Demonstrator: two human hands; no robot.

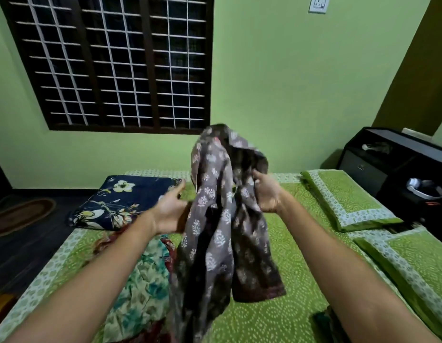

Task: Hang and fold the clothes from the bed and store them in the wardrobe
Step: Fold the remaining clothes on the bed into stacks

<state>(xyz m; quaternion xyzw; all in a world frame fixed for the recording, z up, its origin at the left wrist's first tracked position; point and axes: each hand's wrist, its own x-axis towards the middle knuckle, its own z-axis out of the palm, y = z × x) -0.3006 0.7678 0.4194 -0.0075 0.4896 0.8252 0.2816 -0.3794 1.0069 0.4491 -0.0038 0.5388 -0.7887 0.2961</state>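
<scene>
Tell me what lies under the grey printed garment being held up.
Under the grey printed garment shows green patterned bedsheet and, leftward, a teal floral cloth. Whatever lies directly behind its folds is hidden.

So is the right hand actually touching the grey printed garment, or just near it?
Touching. The head view shows the right hand with fingers closed on a bunch of the grey printed garment, which it holds up above the bed.

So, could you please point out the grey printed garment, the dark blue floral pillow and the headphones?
Grey printed garment (215, 219), head view, on its hanging middle folds.
Dark blue floral pillow (121, 199), head view, on its top face.
Headphones (424, 189), head view, on the white band.
</scene>
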